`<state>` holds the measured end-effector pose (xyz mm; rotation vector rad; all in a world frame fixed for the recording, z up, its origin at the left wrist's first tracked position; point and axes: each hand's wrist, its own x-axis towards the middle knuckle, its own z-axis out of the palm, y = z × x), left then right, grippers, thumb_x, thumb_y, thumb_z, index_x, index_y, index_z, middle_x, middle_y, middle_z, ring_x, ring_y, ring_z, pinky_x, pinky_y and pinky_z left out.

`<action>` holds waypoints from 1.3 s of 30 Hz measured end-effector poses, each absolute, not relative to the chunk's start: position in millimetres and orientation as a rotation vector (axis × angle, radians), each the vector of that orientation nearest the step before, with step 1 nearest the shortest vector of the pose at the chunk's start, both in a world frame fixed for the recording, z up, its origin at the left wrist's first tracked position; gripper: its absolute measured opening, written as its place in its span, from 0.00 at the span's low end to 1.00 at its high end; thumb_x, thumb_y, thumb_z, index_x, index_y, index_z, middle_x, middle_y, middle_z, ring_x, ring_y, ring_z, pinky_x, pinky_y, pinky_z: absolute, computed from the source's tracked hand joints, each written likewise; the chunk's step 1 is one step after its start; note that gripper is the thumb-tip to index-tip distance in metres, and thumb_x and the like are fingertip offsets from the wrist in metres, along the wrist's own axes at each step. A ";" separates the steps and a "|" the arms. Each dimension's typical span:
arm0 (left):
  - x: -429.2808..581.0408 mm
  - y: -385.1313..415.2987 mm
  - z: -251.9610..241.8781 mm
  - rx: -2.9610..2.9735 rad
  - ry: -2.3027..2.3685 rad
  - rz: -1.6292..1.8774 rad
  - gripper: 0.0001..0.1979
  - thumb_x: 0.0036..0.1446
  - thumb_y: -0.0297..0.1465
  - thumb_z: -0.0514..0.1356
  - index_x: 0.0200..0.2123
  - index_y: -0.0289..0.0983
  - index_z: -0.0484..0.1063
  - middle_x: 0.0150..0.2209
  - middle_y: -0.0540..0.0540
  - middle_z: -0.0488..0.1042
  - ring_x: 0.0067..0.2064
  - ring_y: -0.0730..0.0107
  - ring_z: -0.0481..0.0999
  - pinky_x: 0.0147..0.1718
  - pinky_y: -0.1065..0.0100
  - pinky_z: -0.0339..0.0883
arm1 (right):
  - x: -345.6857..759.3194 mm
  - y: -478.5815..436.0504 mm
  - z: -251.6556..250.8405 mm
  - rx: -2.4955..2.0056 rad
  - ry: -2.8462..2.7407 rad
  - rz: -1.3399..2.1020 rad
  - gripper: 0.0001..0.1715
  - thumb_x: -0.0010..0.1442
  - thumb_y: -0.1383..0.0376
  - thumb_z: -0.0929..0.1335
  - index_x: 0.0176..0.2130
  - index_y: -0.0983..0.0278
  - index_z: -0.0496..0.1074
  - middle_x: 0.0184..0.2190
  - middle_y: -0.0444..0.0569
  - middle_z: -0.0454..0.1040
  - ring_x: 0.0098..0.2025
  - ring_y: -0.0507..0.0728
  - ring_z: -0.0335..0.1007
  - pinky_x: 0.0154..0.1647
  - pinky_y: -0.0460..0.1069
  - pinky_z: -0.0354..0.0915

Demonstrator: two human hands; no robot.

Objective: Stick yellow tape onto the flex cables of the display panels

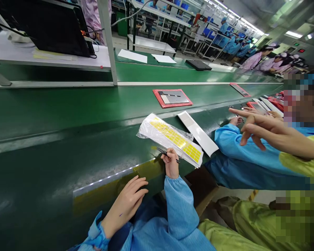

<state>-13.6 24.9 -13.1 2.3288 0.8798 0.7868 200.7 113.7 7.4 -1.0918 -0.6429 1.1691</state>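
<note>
My right hand point(171, 162) is closed around black tweezers point(161, 150), whose tips point left. Close to those tips lies a small yellow piece point(154, 147); whether they touch it I cannot tell. Just beyond this hand is a sheet of yellow labels point(176, 137) in rows, on white backing with crumpled clear plastic. My left hand point(129, 198) is held palm down near the bench edge, fingers stretched out and holding nothing. Under and beside it runs a strip of amber tape point(102, 191) along the edge of the green bench point(42, 167).
A long white strip point(199, 134) lies right of the labels. Beyond sits a red tray point(172, 98) with a grey panel. At right, a co-worker's hand point(267, 129) in a yellow-green sleeve reaches over another person's blue sleeve point(240, 153). A monitor point(57, 28) stands upper left.
</note>
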 end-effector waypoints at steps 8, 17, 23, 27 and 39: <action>-12.5 26.8 -14.3 2.333 0.864 0.811 0.12 0.66 0.20 0.51 0.48 0.38 0.68 0.56 0.45 0.69 0.63 0.65 0.62 0.65 0.48 0.60 | 199.6 114.4 7.9 -1.097 -0.645 1.153 0.08 0.48 0.62 0.68 0.28 0.60 0.64 0.16 0.43 0.73 0.16 0.46 0.41 0.18 0.44 0.41; -11.7 28.4 -10.4 2.332 0.865 0.818 0.12 0.66 0.20 0.51 0.47 0.38 0.67 0.55 0.45 0.69 0.63 0.65 0.63 0.64 0.49 0.61 | 200.2 115.1 7.6 -1.110 -0.672 1.150 0.09 0.48 0.62 0.69 0.28 0.61 0.64 0.17 0.43 0.74 0.16 0.45 0.41 0.18 0.43 0.42; -12.0 26.1 -12.3 2.304 0.865 0.807 0.12 0.66 0.21 0.51 0.47 0.38 0.67 0.56 0.45 0.69 0.63 0.66 0.62 0.66 0.50 0.58 | 200.7 115.3 6.2 -1.121 -0.669 1.153 0.08 0.48 0.63 0.69 0.29 0.61 0.65 0.17 0.43 0.75 0.16 0.46 0.42 0.18 0.43 0.42; -12.3 27.6 -14.1 2.250 0.839 0.810 0.14 0.67 0.20 0.49 0.49 0.38 0.68 0.56 0.45 0.69 0.64 0.65 0.61 0.67 0.50 0.54 | 201.0 115.6 6.0 -1.126 -0.662 1.146 0.09 0.47 0.62 0.69 0.29 0.61 0.65 0.17 0.44 0.75 0.16 0.46 0.42 0.18 0.43 0.43; -29.5 38.1 165.5 0.902 0.102 1.047 0.10 0.66 0.33 0.58 0.33 0.33 0.74 0.32 0.44 0.70 0.36 0.72 0.67 0.41 0.68 0.63 | 202.8 120.0 4.9 -1.153 -0.689 1.113 0.09 0.45 0.63 0.70 0.28 0.61 0.65 0.16 0.43 0.74 0.15 0.45 0.43 0.17 0.42 0.42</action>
